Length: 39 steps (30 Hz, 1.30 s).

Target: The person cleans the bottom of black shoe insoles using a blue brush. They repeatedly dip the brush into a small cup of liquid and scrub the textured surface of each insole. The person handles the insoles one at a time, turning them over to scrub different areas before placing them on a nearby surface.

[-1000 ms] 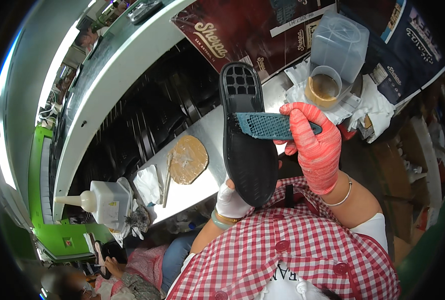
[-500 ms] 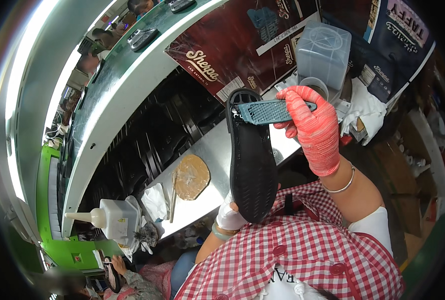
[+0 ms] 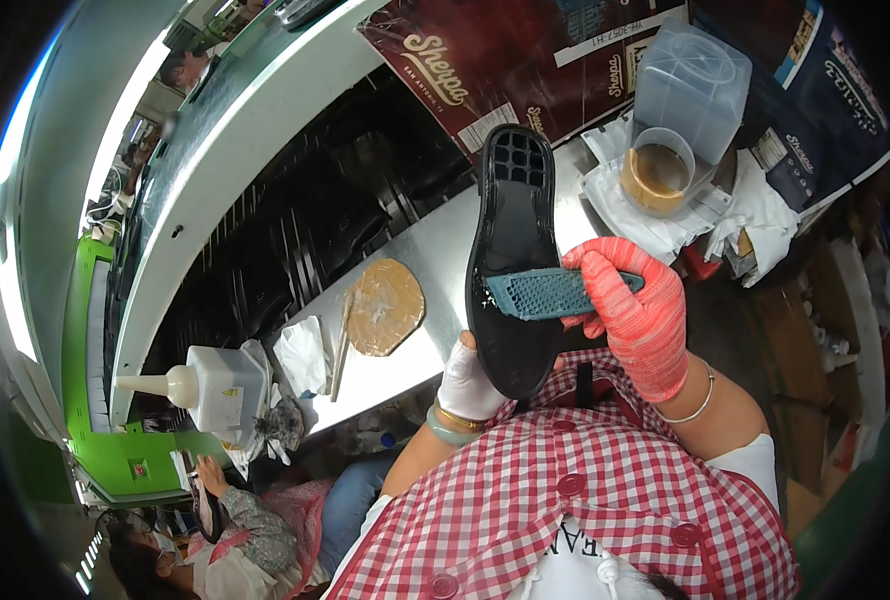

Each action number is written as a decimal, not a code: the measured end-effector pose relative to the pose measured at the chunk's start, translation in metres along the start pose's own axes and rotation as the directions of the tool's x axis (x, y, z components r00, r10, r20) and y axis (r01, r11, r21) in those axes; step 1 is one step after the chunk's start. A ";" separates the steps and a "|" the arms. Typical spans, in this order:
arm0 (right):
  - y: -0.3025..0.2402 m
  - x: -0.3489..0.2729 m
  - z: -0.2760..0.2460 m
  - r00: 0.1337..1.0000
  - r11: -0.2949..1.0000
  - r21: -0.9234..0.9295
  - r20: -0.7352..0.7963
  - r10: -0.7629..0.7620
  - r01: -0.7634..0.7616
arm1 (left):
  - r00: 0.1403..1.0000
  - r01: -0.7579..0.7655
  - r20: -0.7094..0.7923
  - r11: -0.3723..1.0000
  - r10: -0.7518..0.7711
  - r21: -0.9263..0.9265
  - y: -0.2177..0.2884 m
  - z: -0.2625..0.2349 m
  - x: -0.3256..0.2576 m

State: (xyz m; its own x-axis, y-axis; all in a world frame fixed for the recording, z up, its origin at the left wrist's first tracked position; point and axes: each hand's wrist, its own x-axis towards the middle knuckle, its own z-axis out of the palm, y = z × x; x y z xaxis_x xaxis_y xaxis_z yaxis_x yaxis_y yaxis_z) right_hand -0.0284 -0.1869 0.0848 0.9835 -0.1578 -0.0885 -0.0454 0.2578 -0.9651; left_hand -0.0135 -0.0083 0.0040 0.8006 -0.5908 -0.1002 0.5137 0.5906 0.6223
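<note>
A long black shoe sole (image 3: 520,225), with a grid of square recesses at its far end, is held tilted in front of my chest. My left hand (image 3: 470,380), in a white glove with bare fingertips, grips its near left edge; some fingers are hidden behind it. My right hand (image 3: 640,310), in a red-pink knit glove, is closed round a flat teal brush (image 3: 545,294) with a dimpled handle. The brush's left end lies against the sole's near half, where small pale specks show.
A metal bench (image 3: 435,345) carries a round tan pad (image 3: 387,305), a thin stick (image 3: 342,345) and white paper (image 3: 305,355). A spouted white bottle (image 3: 230,390) stands left; a plastic cup (image 3: 657,172) and clear tub (image 3: 690,95) stand right. A co-worker (image 3: 255,530) sits lower left.
The brush has moved from the sole's recessed far end to its near half, with my right hand following. My left hand and the sole sit slightly higher in view.
</note>
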 end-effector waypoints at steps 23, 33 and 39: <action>0.015 -0.018 0.014 0.971 0.980 -0.176 0.201 0.128 -0.092 | 0.994 -0.082 -0.080 0.991 0.074 -0.109 -0.001 -0.023 -0.003; 0.006 0.013 0.029 0.835 0.935 -0.341 0.484 0.261 -0.095 | 0.999 0.027 -0.027 0.899 -0.044 -0.437 0.002 -0.041 -0.002; -0.001 0.038 0.053 0.730 0.878 -0.413 0.519 0.445 -0.242 | 0.987 0.159 0.101 0.832 -0.125 -0.532 0.014 -0.063 -0.003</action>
State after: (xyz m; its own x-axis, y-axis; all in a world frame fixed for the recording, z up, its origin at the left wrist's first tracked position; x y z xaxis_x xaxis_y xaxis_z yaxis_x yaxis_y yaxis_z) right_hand 0.0185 -0.1424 0.0956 0.7885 0.4943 -0.3660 -0.3499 -0.1289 -0.9279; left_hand 0.0107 0.0367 -0.0356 0.6950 -0.7122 -0.0982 0.7190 0.6894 0.0887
